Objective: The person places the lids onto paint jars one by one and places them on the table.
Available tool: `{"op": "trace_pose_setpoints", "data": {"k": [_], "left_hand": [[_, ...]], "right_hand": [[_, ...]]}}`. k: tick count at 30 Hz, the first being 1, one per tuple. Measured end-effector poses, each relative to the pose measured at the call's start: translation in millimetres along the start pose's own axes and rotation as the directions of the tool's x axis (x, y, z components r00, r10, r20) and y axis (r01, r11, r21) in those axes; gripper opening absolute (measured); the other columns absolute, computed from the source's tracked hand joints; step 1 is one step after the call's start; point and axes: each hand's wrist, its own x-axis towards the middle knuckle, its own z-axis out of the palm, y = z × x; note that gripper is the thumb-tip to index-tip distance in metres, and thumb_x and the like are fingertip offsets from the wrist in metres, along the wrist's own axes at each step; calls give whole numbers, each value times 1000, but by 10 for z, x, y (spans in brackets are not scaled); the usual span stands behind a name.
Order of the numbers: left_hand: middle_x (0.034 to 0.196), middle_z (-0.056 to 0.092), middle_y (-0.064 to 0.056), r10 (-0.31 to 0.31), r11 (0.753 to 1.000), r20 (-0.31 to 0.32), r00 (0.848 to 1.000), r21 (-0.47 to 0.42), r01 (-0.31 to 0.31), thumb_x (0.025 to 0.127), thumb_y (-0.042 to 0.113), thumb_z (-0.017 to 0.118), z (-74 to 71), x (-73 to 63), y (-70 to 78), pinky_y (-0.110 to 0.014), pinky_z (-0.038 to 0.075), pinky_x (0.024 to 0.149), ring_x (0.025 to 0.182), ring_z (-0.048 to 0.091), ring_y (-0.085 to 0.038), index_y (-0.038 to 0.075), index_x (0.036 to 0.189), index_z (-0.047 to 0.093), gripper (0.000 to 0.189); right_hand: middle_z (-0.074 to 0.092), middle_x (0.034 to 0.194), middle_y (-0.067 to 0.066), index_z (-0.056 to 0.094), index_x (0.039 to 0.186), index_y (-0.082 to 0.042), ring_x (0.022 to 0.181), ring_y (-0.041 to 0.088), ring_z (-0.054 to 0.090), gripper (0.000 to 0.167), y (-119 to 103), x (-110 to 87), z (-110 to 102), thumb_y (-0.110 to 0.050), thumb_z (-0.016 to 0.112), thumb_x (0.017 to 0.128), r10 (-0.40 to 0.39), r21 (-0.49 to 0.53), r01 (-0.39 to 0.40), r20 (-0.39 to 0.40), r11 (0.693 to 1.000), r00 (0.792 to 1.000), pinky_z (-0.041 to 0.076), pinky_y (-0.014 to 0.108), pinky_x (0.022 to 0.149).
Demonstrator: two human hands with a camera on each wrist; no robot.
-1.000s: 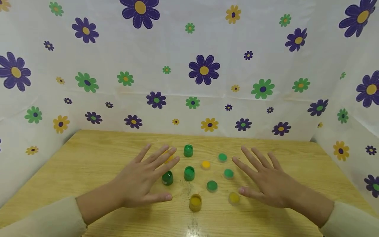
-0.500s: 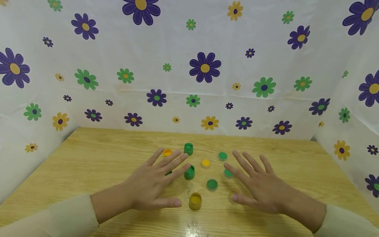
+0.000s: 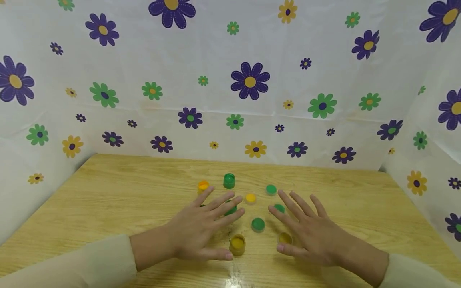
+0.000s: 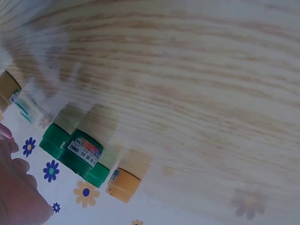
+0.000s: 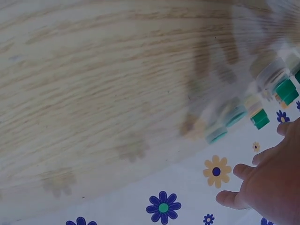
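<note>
Both hands are spread over the wooden table with straight fingers and hold nothing. My left hand [image 3: 201,230] hovers over small open paint pots. Its fingers partly cover a green paint pot [image 3: 233,209] and nearly hide a darker one. Just beyond the fingertips stand an orange-yellow paint pot [image 3: 203,186] and another green paint pot [image 3: 229,181]. By the left thumb is a mustard paint pot [image 3: 237,245]. My right hand [image 3: 315,238] is over the paint lids, its thumb overlapping a mustard lid [image 3: 285,239] and its forefinger near a green lid [image 3: 279,208]. Labelled green pots [image 4: 83,151] show in the left wrist view.
Between the hands lie a darker green lid [image 3: 257,225] and a yellow lid [image 3: 250,198], with one more green lid [image 3: 271,189] farther back. Dark smudges mark the wooden table [image 3: 137,176]. A white flowered cloth [image 3: 201,132] encloses its back and sides.
My left hand has moved to the right and slightly toward me, over the green pots. My right hand has shifted left over the lids. Pots and lids keep their places.
</note>
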Motion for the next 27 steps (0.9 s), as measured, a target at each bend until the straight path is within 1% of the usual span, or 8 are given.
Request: {"op": "trace_pose_setpoints", "data": {"k": [3, 10, 14, 17, 19, 21, 24, 27], "left_hand": [[169, 7, 0, 12, 1000, 11, 1000, 13, -12, 92, 77, 32, 30, 24, 19, -58, 8, 121, 155, 11, -23, 20, 159, 27, 88], [168, 8, -2, 26, 1000, 29, 999, 0, -26, 92, 77, 36, 53, 74, 69, -59, 7, 121, 155, 12, -24, 20, 158, 28, 88], [168, 9, -4, 29, 1000, 62, 998, -10, -28, 92, 77, 34, 64, 92, 102, -59, 6, 121, 155, 11, -25, 21, 158, 30, 86], [168, 10, -5, 27, 999, 85, 996, -35, -24, 93, 75, 34, 70, 95, 116, -58, 3, 121, 156, 9, -25, 21, 156, 34, 83], [168, 11, -5, 28, 999, 90, 996, -46, -24, 94, 73, 34, 82, 95, 116, -58, 3, 121, 156, 8, -25, 22, 154, 39, 79], [168, 11, -6, 29, 998, 91, 995, -53, -24, 95, 72, 34, 96, 91, 115, -59, 4, 121, 156, 8, -25, 22, 152, 43, 76], [168, 11, -6, 26, 998, 97, 995, -51, -21, 95, 72, 32, 111, 90, 120, -58, 4, 121, 156, 7, -24, 23, 150, 46, 74], [169, 10, -6, 26, 999, 117, 993, -46, -21, 96, 73, 31, 110, 91, 136, -58, 3, 121, 156, 6, -24, 24, 150, 46, 74]], "right_hand": [[5, 169, 6, 27, 158, -29, 152, 40, 14, 74, -16, 2, 34, -66, 44, 96, -9, 19, 9, 14, 1000, 1000, 11, 74, 111], [9, 168, 9, 30, 158, -27, 152, 39, 16, 74, -34, -1, 108, -67, 41, 97, -19, -4, 19, 19, 1000, 1000, 12, 73, 112], [11, 168, 10, 34, 156, -24, 152, 38, 16, 74, -38, -13, 133, -67, 40, 97, -10, -17, 10, 27, 1000, 1000, 11, 71, 113], [13, 168, 11, 37, 154, -20, 152, 38, 18, 74, -38, -25, 158, -67, 40, 97, -9, -37, 10, 15, 999, 1000, 13, 70, 113], [15, 167, 12, 41, 151, -18, 151, 38, 20, 73, -32, -30, 171, -67, 40, 97, -11, -57, 12, 5, 998, 1000, 15, 71, 113], [16, 167, 12, 47, 143, -17, 151, 38, 21, 69, -24, -35, 178, -67, 41, 96, -12, -68, 12, -1, 998, 1000, 16, 71, 112], [18, 166, 12, 52, 129, -20, 150, 38, 23, 57, -12, -36, 175, -66, 44, 96, -10, -74, 10, 2, 997, 1000, 18, 72, 111], [19, 166, 12, 53, 118, -22, 149, 38, 24, 45, -7, -34, 178, -62, 47, 97, -5, -67, 6, 12, 998, 1000, 18, 71, 111]]}}
